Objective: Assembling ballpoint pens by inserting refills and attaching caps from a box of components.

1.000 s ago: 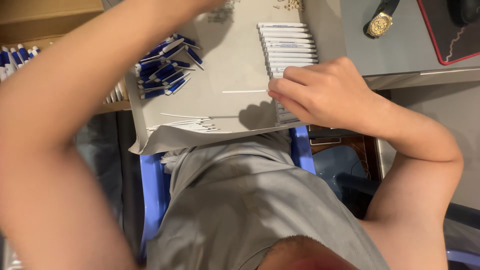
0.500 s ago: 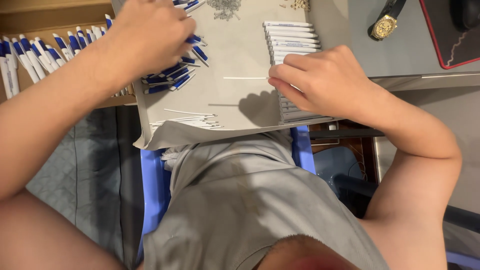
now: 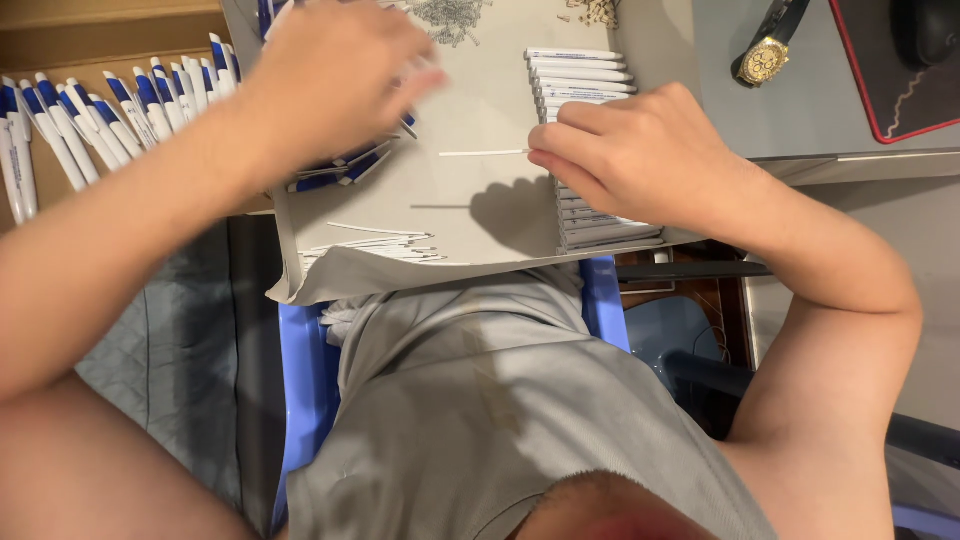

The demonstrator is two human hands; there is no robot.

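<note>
1. The left hand (image 3: 335,85) reaches in from the lower left, forearm running diagonally up across the view, and lies palm down over the pile of blue pen parts (image 3: 345,168) near the left edge of the grey board (image 3: 480,205).
2. Its fingers are blurred; they look loosely curled down onto the pile, but whether they have hold of a part cannot be told.
3. The right hand (image 3: 640,160) comes in from the right, elbow bent sharply at the right side, wrist resting over the stack of white pen barrels (image 3: 590,80) along the board's right edge.
4. Its fingers are curled close together, thumb and forefinger pinched on the end of a thin white refill tube (image 3: 485,153), which lies level and points left across the middle of the board.
5. More thin white refills (image 3: 375,240) lie in a loose bundle near the board's near edge.
6. Assembled blue-and-white pens (image 3: 90,125) lie in a row in the cardboard box (image 3: 110,40) off the board's left edge.
7. A gold wristwatch (image 3: 765,60) lies on the grey desk (image 3: 810,110) beyond the board's far right corner, beside a red-edged black mat (image 3: 900,90).
</note>
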